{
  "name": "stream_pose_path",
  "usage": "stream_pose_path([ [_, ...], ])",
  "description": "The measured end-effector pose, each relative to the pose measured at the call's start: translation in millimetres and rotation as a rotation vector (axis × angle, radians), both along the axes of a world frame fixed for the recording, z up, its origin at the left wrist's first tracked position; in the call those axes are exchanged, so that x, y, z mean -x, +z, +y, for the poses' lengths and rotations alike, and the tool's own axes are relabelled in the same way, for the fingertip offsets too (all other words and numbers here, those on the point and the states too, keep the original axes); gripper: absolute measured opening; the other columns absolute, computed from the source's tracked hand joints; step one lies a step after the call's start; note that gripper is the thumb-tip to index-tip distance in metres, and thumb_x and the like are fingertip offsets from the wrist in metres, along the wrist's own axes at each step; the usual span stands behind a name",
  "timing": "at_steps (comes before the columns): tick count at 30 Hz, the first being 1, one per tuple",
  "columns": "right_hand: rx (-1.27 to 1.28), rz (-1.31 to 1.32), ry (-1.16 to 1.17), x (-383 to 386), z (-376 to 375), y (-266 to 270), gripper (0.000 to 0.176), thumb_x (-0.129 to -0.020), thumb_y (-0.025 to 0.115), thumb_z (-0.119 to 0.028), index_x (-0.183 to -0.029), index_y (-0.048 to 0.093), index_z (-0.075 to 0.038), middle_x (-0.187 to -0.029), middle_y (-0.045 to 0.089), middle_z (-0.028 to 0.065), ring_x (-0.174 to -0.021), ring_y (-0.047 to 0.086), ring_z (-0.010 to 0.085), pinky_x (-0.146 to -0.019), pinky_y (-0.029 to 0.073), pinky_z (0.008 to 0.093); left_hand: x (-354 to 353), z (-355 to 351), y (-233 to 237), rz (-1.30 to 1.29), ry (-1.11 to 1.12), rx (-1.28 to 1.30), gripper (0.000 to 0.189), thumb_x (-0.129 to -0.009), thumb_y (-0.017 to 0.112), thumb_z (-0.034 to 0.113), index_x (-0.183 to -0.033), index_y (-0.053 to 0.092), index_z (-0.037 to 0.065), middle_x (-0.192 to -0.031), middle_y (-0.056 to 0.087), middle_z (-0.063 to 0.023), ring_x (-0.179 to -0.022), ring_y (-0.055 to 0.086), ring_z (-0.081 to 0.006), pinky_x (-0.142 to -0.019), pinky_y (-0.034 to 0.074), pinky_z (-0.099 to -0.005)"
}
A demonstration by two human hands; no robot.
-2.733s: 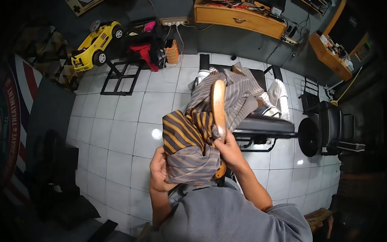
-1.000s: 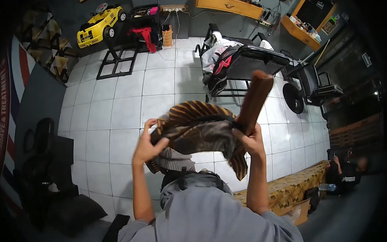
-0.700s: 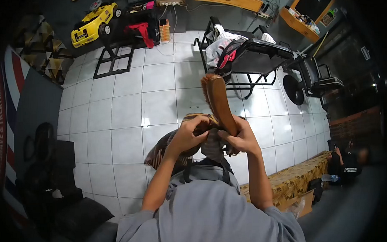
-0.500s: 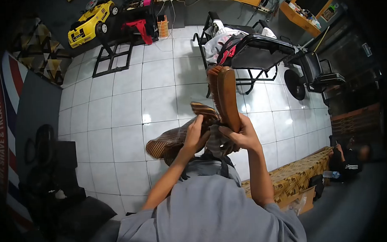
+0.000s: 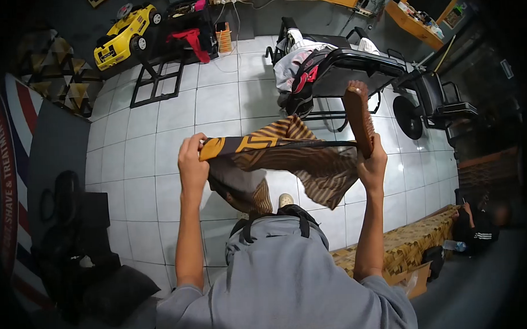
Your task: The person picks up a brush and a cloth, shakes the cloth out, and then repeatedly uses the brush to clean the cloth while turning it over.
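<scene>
A thin brown-and-gold striped barber cape is stretched between my hands in front of my body, its lower part hanging in folds. My left hand is closed on one end of the cape's upper edge. My right hand is closed round the handle end of a wooden brush, which stands nearly upright with its bristles to the right. The cape's other end runs to this same hand, pinched beside the brush. The right fingers are partly hidden behind the brush and cloth.
A black chair draped with clothes and a bag stands ahead. To its right is a barber chair. A yellow toy car and black metal frame lie ahead left. A seated person is by the patterned bench.
My hands have moved apart, spreading the bunched cape between them. The brush has shifted right with my right hand and turned so its bristles face right.
</scene>
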State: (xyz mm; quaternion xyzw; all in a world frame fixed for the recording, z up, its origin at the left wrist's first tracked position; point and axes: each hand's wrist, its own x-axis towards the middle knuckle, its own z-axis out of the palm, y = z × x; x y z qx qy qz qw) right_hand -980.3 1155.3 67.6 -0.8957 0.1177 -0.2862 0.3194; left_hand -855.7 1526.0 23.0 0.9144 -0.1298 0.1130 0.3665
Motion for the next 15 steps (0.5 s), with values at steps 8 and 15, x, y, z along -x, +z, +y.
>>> stream_pose_path([
  [8, 0.078, -0.233, -0.214, -10, -33, 12, 0.028, -0.074, 0.052, 0.005, -0.102, 0.054, -0.001, -0.085, 0.063, 0.0177, -0.076, 0.064, 0.0303, -0.066, 0.048, 0.0335, -11, -2, 92, 0.079, 0.178, 0.066, 0.038, -0.069, 0.047, -0.013, -0.102, 0.06, 0.003, -0.083, 0.062, -0.0076, -0.082, 0.063, -0.0196, -0.073, 0.048, -0.0278],
  [15, -0.12, -0.062, 0.114, -6, -54, 8, 0.041, -0.071, 0.043, 0.011, -0.109, 0.054, 0.002, -0.088, 0.06, 0.0059, -0.072, 0.055, 0.013, -0.069, 0.043, 0.0239, -12, -35, 101, -0.386, 0.115, 0.389, 0.044, -0.073, 0.044, -0.01, -0.112, 0.059, 0.003, -0.118, 0.057, -0.0131, -0.105, 0.059, -0.0234, -0.09, 0.045, -0.0321],
])
